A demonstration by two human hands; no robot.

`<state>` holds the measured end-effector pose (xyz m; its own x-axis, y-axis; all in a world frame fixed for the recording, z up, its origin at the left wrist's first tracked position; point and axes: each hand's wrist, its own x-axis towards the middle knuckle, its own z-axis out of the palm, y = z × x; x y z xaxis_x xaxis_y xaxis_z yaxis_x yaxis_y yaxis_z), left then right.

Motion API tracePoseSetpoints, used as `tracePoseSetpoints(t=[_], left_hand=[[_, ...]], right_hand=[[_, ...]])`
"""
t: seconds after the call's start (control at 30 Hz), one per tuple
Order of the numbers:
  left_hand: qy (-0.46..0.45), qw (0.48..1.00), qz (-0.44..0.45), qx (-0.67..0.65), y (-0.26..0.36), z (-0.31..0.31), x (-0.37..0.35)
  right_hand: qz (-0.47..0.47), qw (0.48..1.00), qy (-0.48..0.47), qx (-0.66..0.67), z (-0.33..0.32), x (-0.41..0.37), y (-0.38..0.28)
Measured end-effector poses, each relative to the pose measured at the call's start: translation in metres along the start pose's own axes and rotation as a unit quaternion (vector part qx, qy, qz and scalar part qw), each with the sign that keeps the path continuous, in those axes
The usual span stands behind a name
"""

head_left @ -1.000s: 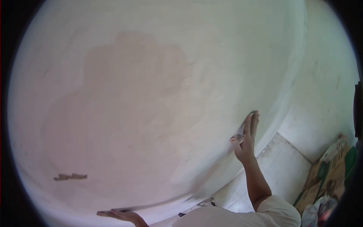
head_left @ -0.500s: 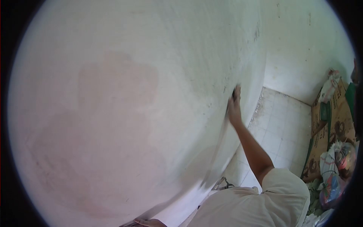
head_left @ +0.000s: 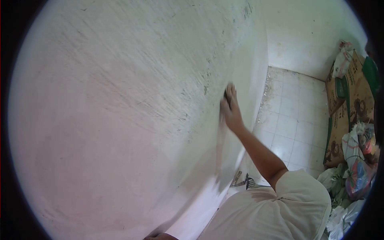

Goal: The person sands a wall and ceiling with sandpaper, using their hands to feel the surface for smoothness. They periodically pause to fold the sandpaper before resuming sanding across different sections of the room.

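Observation:
A pale plastered wall (head_left: 120,120) with dark scuffs and scratches fills the left and middle of the view. My right hand (head_left: 231,108) is against it, right of the middle, with the arm stretched out. Something dark shows between the hand and the wall, too small and blurred to identify; the fingers look held around it. At the bottom edge only a small part of my left hand (head_left: 160,237) shows, close to the wall; its fingers are hidden.
White floor tiles (head_left: 286,126) lie beyond the arm, with debris along the wall base. Cardboard boxes (head_left: 338,138) and filled plastic bags (head_left: 358,180) are stacked at the right. A striped dark item (head_left: 250,182) lies near the wall foot.
The view has shifted, bringing more scuffed wall and floor into sight. My right hand appears further left against the wall. My left hand has dropped mostly out of frame.

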<state>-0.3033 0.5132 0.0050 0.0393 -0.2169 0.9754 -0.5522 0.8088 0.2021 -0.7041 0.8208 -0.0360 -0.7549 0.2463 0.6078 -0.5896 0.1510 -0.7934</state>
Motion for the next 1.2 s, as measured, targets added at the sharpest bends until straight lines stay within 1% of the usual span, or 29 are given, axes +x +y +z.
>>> tracePoseSetpoints(t=[0.07,0.17,0.27,0.33,0.4,0.47,0.5,0.6,0.63,0.73,0.77,0.83,0.93,1.03,1.1,1.17,1.2], left_hand=[[0.004,1.000,-0.015,-0.011,0.000,0.001,-0.001],[0.011,0.999,-0.027,-0.025,0.003,0.002,-0.001],[0.021,0.999,-0.020,-0.033,0.003,0.004,0.000],[0.026,0.999,-0.010,-0.033,0.002,0.005,0.001],[0.026,0.999,0.000,-0.026,0.003,0.005,0.000],[0.020,1.000,0.019,0.009,0.003,0.004,0.001],[0.016,0.999,0.027,0.027,0.001,0.004,0.000],[0.027,0.979,0.171,0.110,-0.024,0.007,-0.002],[0.029,0.971,0.177,0.155,-0.027,0.006,-0.006],[0.010,0.981,0.130,0.147,-0.021,0.004,-0.007],[0.090,0.951,0.203,0.214,-0.014,0.011,0.003],[0.060,0.965,0.172,0.188,-0.015,0.009,-0.001],[0.029,0.985,0.112,0.127,-0.013,0.004,-0.008],[0.016,0.998,0.034,0.058,-0.008,0.002,-0.009],[0.017,1.000,-0.016,0.020,-0.006,0.004,-0.008],[0.021,0.999,-0.037,0.015,-0.007,0.004,-0.006],[0.017,0.999,-0.027,0.025,-0.012,0.003,-0.007]], right_hand=[[0.030,0.997,0.022,0.063,-0.010,0.037,-0.002],[0.048,0.991,0.003,0.122,-0.011,0.032,-0.002],[-0.011,0.997,-0.076,0.011,-0.010,-0.030,-0.011],[0.003,0.995,-0.099,-0.013,-0.011,-0.049,-0.026],[0.004,0.992,-0.123,-0.023,-0.015,-0.049,-0.032],[-0.013,0.989,-0.147,-0.020,-0.024,-0.033,-0.028],[0.022,0.989,-0.146,0.001,-0.026,-0.025,-0.032],[0.045,0.986,-0.151,0.058,-0.032,-0.018,-0.028],[0.040,0.986,-0.148,0.058,-0.032,-0.021,-0.026],[0.000,0.979,-0.202,0.017,-0.035,-0.039,-0.038],[0.001,0.977,-0.214,0.023,-0.035,-0.046,-0.043],[0.004,0.971,-0.236,0.035,-0.031,-0.060,-0.055],[-0.070,0.964,-0.257,-0.004,-0.029,-0.065,-0.070],[-0.128,0.961,-0.245,-0.003,-0.026,-0.064,-0.081],[-0.147,0.960,-0.240,0.007,-0.026,-0.061,-0.091],[-0.172,0.957,-0.235,0.020,-0.023,-0.061,-0.097],[-0.187,0.955,-0.230,0.026,-0.021,-0.060,-0.099]])
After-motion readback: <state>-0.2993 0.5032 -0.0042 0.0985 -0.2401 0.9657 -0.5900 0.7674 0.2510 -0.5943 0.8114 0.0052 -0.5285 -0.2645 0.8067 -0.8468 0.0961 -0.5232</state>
